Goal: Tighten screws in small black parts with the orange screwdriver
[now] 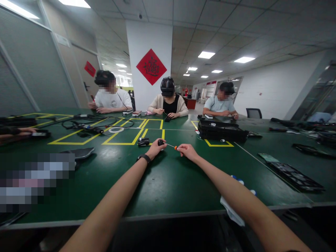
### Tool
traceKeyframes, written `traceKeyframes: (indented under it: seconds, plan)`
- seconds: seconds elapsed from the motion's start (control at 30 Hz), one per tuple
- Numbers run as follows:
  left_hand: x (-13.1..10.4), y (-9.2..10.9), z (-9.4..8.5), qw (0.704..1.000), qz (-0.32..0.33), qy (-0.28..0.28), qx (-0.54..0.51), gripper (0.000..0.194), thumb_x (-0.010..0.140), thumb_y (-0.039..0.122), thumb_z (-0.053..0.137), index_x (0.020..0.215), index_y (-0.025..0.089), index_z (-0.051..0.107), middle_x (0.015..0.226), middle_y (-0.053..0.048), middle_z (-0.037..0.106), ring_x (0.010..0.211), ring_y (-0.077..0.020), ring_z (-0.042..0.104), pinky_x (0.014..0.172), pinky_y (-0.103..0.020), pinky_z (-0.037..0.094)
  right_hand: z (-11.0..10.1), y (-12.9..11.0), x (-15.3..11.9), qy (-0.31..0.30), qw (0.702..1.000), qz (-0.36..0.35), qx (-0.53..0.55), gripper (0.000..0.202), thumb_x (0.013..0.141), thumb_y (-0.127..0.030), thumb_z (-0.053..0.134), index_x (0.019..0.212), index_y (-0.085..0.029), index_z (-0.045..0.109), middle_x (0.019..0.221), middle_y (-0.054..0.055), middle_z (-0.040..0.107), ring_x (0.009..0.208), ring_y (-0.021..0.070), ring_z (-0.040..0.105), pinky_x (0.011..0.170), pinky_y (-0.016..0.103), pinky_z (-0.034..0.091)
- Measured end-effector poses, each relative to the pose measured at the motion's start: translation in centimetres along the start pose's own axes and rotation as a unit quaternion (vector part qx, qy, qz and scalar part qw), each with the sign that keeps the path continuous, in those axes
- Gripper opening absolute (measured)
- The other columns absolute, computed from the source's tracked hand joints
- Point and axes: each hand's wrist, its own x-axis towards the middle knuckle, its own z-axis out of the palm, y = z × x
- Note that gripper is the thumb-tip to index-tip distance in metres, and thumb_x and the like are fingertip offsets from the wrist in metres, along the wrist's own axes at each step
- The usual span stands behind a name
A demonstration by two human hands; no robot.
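Note:
My left hand (155,149), with a dark band on its wrist, is closed around a small black part (160,142) just above the green table (157,189). My right hand (188,152) pinches the orange handle of a screwdriver (175,148). The thin metal shaft points left, and its tip reaches the black part; whether it sits in a screw is too small to tell. Just left of my left hand lies a black cylindrical piece (143,141) on the table.
Several people in headsets sit across the table. A long black case (222,130) stands right of centre. Cables (91,127) and a white ring (116,130) lie to the left. A dark circuit panel (294,175) is at the right, and a white cloth (232,211) hangs at the front edge.

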Motion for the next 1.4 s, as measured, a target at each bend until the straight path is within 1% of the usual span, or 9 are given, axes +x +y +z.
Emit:
traceKeyframes:
  seconds: [0.13,0.33,0.5,0.63,0.87,1.07,1.17,1.3,1.4]
  plan:
    - [0.7,-0.5,0.2,1.000,-0.001,-0.003,-0.001,0.035,0.058,0.032,0.064,0.087,0.017,0.053,0.075,0.000,0.055,0.063,-0.0099,0.052,0.060,-0.025,0.041,0.0,-0.1,-0.1,0.000,1.000,-0.007,-0.011,0.029,0.071,-0.039,0.051,0.077,-0.013,0.061,0.047,-0.003,0.053,0.040,0.0060,0.040,0.045,0.018,0.030]
    - [0.1,-0.3,0.2,0.999,0.041,-0.013,0.024,0.032,0.060,0.032,0.062,0.086,0.017,0.053,0.081,-0.002,0.058,0.073,-0.0113,0.052,0.071,-0.027,0.041,0.1,-0.2,-0.3,-0.002,1.000,-0.010,-0.023,0.028,0.071,-0.039,0.052,0.077,-0.013,0.061,0.048,-0.002,0.053,0.043,0.0073,0.044,0.048,0.019,0.033]
    - [0.1,-0.4,0.0,0.998,0.038,-0.013,0.051,0.031,0.062,0.031,0.060,0.089,0.018,0.053,0.082,-0.001,0.057,0.074,-0.0118,0.052,0.070,-0.026,0.040,0.2,0.1,-0.3,0.002,0.999,-0.018,-0.035,0.028,0.071,-0.038,0.052,0.081,-0.013,0.060,0.056,-0.001,0.056,0.049,0.0090,0.049,0.053,0.021,0.037]
    - [0.1,-0.4,-0.1,0.998,0.027,-0.015,0.053,0.034,0.063,0.033,0.059,0.093,0.019,0.053,0.084,-0.001,0.056,0.074,-0.0118,0.051,0.066,-0.024,0.040,0.2,0.8,-0.1,0.036,0.993,-0.048,-0.104,0.026,0.070,-0.037,0.054,0.082,-0.015,0.061,0.072,0.002,0.060,0.063,0.0121,0.053,0.061,0.023,0.039]
    - [-0.2,-0.1,0.4,0.996,0.022,-0.025,0.084,0.033,0.067,0.044,0.053,0.087,0.017,0.054,0.074,0.000,0.054,0.065,-0.0105,0.048,0.059,-0.023,0.039,0.1,1.5,-0.1,0.054,0.972,-0.081,-0.212,0.023,0.071,-0.033,0.056,0.088,-0.018,0.060,0.085,0.003,0.060,0.078,0.0145,0.052,0.072,0.026,0.038]
    - [-0.6,0.4,0.4,0.995,0.021,-0.021,0.093,0.033,0.067,0.044,0.054,0.087,0.018,0.054,0.076,0.000,0.054,0.064,-0.0098,0.048,0.059,-0.023,0.040,0.1,0.9,0.0,0.031,0.961,-0.090,-0.261,0.032,0.083,-0.034,0.037,0.077,-0.016,0.062,0.076,0.005,0.057,0.074,0.0129,0.048,0.070,0.025,0.035]
    - [-0.7,0.4,0.5,0.996,0.013,-0.014,0.090,0.032,0.067,0.043,0.053,0.087,0.018,0.053,0.077,0.000,0.054,0.066,-0.0103,0.048,0.061,-0.023,0.040,0.3,0.9,-0.1,0.043,0.961,-0.094,-0.255,0.030,0.084,-0.032,0.037,0.077,-0.015,0.061,0.076,0.005,0.056,0.074,0.0126,0.048,0.070,0.025,0.035]
    - [-0.6,0.2,0.6,0.997,-0.002,-0.011,0.080,0.033,0.069,0.044,0.051,0.090,0.018,0.052,0.073,0.000,0.054,0.066,-0.0111,0.049,0.062,-0.025,0.040,0.7,0.9,-0.4,0.059,0.974,-0.089,-0.202,0.020,0.079,-0.031,0.046,0.086,-0.016,0.057,0.082,0.003,0.057,0.075,0.0121,0.049,0.070,0.024,0.037]
    - [-0.6,0.2,0.8,0.998,0.000,0.000,0.067,0.033,0.069,0.043,0.052,0.090,0.018,0.051,0.073,-0.001,0.055,0.066,-0.0112,0.050,0.063,-0.025,0.041,0.9,0.8,-0.6,0.056,0.981,-0.084,-0.167,0.021,0.076,-0.032,0.050,0.091,-0.018,0.054,0.083,0.002,0.058,0.074,0.0116,0.051,0.070,0.024,0.038]
